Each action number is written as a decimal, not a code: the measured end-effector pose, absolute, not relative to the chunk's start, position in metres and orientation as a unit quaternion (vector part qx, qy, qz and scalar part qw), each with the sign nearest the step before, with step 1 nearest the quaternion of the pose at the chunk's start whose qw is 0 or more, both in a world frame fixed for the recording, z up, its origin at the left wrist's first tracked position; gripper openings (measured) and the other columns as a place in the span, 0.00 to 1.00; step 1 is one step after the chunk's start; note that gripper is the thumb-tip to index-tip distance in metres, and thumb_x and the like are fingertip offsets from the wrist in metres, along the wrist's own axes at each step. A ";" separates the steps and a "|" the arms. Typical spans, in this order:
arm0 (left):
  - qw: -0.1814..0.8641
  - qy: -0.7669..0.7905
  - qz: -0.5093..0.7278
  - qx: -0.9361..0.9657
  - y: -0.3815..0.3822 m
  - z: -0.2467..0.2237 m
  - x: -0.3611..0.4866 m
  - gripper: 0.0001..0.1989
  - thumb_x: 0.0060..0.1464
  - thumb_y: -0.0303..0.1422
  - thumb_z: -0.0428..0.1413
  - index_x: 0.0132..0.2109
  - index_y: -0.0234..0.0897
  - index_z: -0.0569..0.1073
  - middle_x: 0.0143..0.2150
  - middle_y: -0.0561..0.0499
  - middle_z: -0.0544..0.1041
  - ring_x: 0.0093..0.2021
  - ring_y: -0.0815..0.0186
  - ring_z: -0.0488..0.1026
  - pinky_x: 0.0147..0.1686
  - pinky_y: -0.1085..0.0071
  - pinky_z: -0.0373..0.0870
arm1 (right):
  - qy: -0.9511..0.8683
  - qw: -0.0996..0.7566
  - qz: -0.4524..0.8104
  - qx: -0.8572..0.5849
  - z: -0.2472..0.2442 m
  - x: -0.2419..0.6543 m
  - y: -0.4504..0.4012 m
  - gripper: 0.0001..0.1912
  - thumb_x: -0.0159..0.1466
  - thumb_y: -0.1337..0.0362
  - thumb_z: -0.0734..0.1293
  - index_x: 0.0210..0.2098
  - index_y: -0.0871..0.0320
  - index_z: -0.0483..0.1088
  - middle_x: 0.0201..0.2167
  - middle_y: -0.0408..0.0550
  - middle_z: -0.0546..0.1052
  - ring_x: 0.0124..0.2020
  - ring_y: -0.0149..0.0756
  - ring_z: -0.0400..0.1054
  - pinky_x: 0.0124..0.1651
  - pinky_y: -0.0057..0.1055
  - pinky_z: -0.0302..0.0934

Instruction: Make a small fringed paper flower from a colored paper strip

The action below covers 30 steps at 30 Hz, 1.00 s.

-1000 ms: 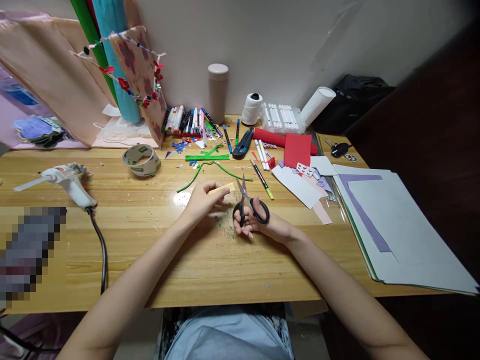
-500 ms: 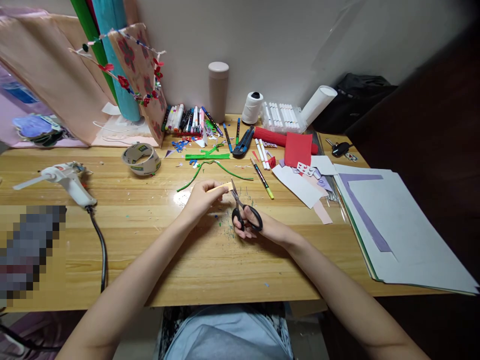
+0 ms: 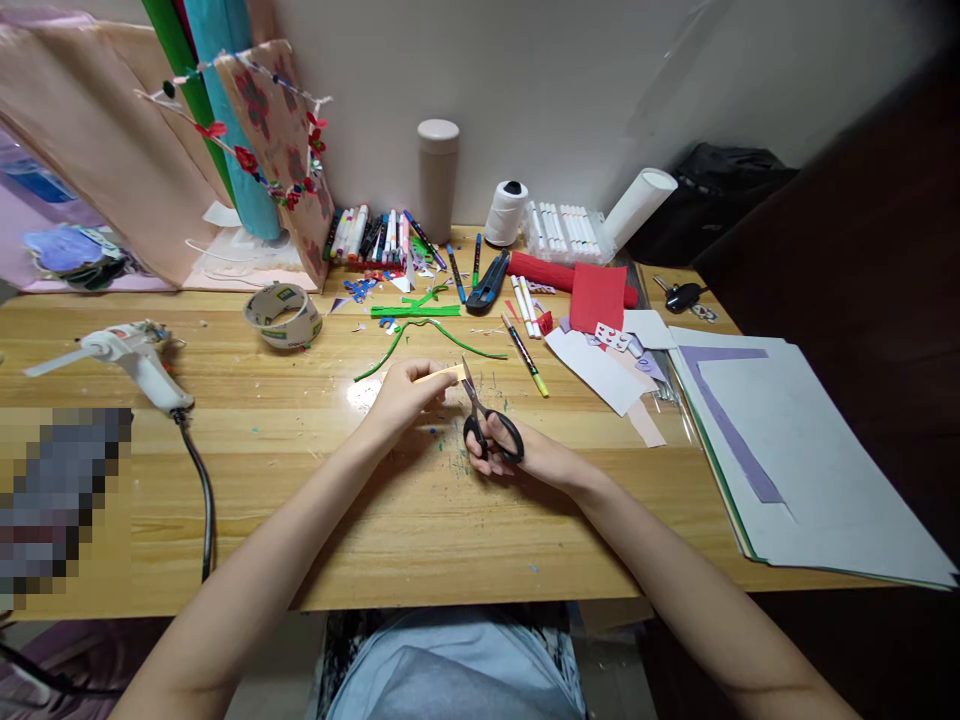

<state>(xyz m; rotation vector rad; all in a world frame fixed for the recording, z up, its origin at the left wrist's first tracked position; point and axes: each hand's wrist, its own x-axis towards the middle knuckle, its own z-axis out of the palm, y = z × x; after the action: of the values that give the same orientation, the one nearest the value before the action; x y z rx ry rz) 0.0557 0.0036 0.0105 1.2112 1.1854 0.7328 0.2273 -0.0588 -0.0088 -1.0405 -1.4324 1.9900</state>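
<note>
Over the middle of the wooden table, my left hand (image 3: 409,393) pinches a narrow pale-yellow strip of paper (image 3: 454,373), its free end pointing right. My right hand (image 3: 499,445) is closed round the black handles of a pair of scissors (image 3: 477,402). The scissor blades point up and away from me and meet the right end of the strip; whether they have cut into it is too small to tell. Just beyond my hands lies a bent green fuzzy stem (image 3: 397,345). A marker with a yellow end (image 3: 526,357) rests to the right of the blades.
On the left are a glue gun (image 3: 139,360) with its black cord and a tape roll (image 3: 283,316). Markers (image 3: 375,236), a box cutter (image 3: 488,283) and a thread spool (image 3: 506,213) line the back. Paper scraps (image 3: 592,368) and large white sheets (image 3: 810,440) lie right.
</note>
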 end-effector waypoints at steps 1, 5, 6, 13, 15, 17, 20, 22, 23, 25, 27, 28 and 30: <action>0.606 0.512 0.316 0.521 0.004 0.011 0.056 0.13 0.44 0.38 0.57 0.21 0.34 0.66 0.19 0.55 0.66 0.22 0.72 0.65 0.25 0.75 0.63 | -0.524 0.236 0.725 -0.379 -0.009 0.227 -0.059 0.34 0.55 0.32 0.52 0.29 0.60 0.60 0.22 0.43 0.66 0.18 0.24 0.52 0.21 0.23 0.46; 0.606 0.513 0.316 0.519 0.003 0.011 0.056 0.13 0.44 0.38 0.57 0.21 0.34 0.66 0.19 0.55 0.66 0.22 0.72 0.66 0.25 0.75 0.64 | -0.527 0.236 0.722 -0.381 -0.009 0.227 -0.059 0.34 0.55 0.32 0.51 0.29 0.60 0.61 0.22 0.43 0.66 0.18 0.24 0.53 0.21 0.23 0.47; 0.605 0.513 0.316 0.520 0.003 0.011 0.056 0.13 0.45 0.38 0.57 0.21 0.34 0.66 0.19 0.55 0.66 0.22 0.72 0.66 0.25 0.75 0.64 | -0.528 0.236 0.721 -0.382 -0.009 0.227 -0.059 0.34 0.55 0.32 0.51 0.29 0.60 0.61 0.22 0.43 0.66 0.18 0.24 0.54 0.21 0.23 0.47; 0.607 0.514 0.313 0.518 0.003 0.012 0.056 0.13 0.44 0.37 0.57 0.21 0.34 0.67 0.20 0.55 0.67 0.22 0.72 0.66 0.25 0.75 0.64 | -0.530 0.240 0.718 -0.382 -0.012 0.228 -0.059 0.34 0.56 0.32 0.51 0.29 0.60 0.61 0.22 0.43 0.66 0.18 0.25 0.55 0.20 0.23 0.48; 0.610 0.513 0.314 0.516 0.002 0.013 0.056 0.13 0.44 0.37 0.57 0.21 0.34 0.66 0.19 0.55 0.67 0.22 0.72 0.66 0.26 0.75 0.64 | -0.527 0.241 0.720 -0.383 -0.013 0.227 -0.059 0.33 0.56 0.33 0.51 0.30 0.60 0.61 0.22 0.43 0.66 0.18 0.25 0.54 0.20 0.23 0.47; 0.614 0.513 0.317 0.509 0.002 0.013 0.056 0.12 0.44 0.37 0.57 0.21 0.34 0.66 0.19 0.55 0.66 0.22 0.72 0.66 0.26 0.75 0.64 | -0.522 0.243 0.719 -0.389 -0.012 0.227 -0.059 0.33 0.57 0.33 0.52 0.30 0.60 0.61 0.22 0.42 0.66 0.18 0.24 0.53 0.20 0.23 0.47; 0.620 0.508 0.322 0.504 0.003 0.012 0.056 0.12 0.44 0.37 0.57 0.21 0.34 0.66 0.19 0.56 0.66 0.22 0.72 0.65 0.25 0.75 0.63 | -0.522 0.257 0.710 -0.398 -0.009 0.223 -0.060 0.31 0.57 0.35 0.53 0.29 0.59 0.60 0.21 0.41 0.64 0.18 0.24 0.51 0.21 0.24 0.45; 0.621 0.502 0.325 0.507 0.003 0.011 0.055 0.13 0.44 0.37 0.57 0.21 0.34 0.65 0.19 0.56 0.65 0.21 0.73 0.64 0.25 0.76 0.62 | -0.524 0.275 0.700 -0.400 -0.008 0.220 -0.062 0.30 0.58 0.36 0.54 0.29 0.59 0.59 0.20 0.40 0.63 0.19 0.25 0.51 0.21 0.24 0.45; 0.622 0.500 0.326 0.507 0.004 0.011 0.055 0.13 0.44 0.37 0.57 0.20 0.34 0.65 0.18 0.56 0.65 0.21 0.73 0.64 0.24 0.76 0.61 | -0.524 0.285 0.695 -0.401 -0.007 0.219 -0.063 0.29 0.59 0.37 0.54 0.28 0.59 0.59 0.20 0.40 0.62 0.19 0.25 0.51 0.22 0.25 0.45; 0.627 0.495 0.327 0.505 0.005 0.011 0.055 0.14 0.44 0.37 0.57 0.20 0.34 0.64 0.18 0.57 0.64 0.20 0.73 0.63 0.24 0.76 0.60 | -0.527 0.300 0.683 -0.407 -0.007 0.217 -0.065 0.27 0.60 0.39 0.54 0.28 0.59 0.59 0.20 0.40 0.62 0.20 0.26 0.53 0.24 0.26 0.47; 0.632 0.493 0.326 0.501 0.005 0.011 0.055 0.14 0.44 0.37 0.57 0.20 0.35 0.63 0.18 0.57 0.63 0.20 0.73 0.63 0.23 0.76 0.59 | -0.533 0.306 0.670 -0.415 -0.008 0.217 -0.066 0.27 0.61 0.40 0.54 0.27 0.59 0.58 0.20 0.40 0.62 0.21 0.27 0.53 0.26 0.27 0.48; 0.634 0.493 0.326 0.499 0.005 0.011 0.055 0.14 0.44 0.37 0.57 0.20 0.35 0.63 0.17 0.57 0.63 0.20 0.73 0.63 0.23 0.76 0.59 | -0.537 0.307 0.664 -0.421 -0.009 0.217 -0.066 0.26 0.62 0.40 0.54 0.27 0.58 0.58 0.20 0.40 0.62 0.21 0.27 0.54 0.26 0.27 0.48; 0.636 0.492 0.326 0.497 0.005 0.012 0.055 0.14 0.44 0.37 0.57 0.20 0.35 0.63 0.17 0.57 0.63 0.20 0.73 0.63 0.23 0.76 0.58 | -0.545 0.305 0.650 -0.434 -0.010 0.217 -0.067 0.26 0.62 0.40 0.54 0.26 0.58 0.58 0.19 0.40 0.62 0.21 0.27 0.53 0.27 0.27 0.48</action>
<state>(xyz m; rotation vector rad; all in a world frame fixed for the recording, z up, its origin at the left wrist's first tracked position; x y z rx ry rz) 0.0546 0.0047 0.0117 1.1351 1.1252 0.7460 0.2168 -0.0666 -0.0095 -1.1481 -1.4435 1.7200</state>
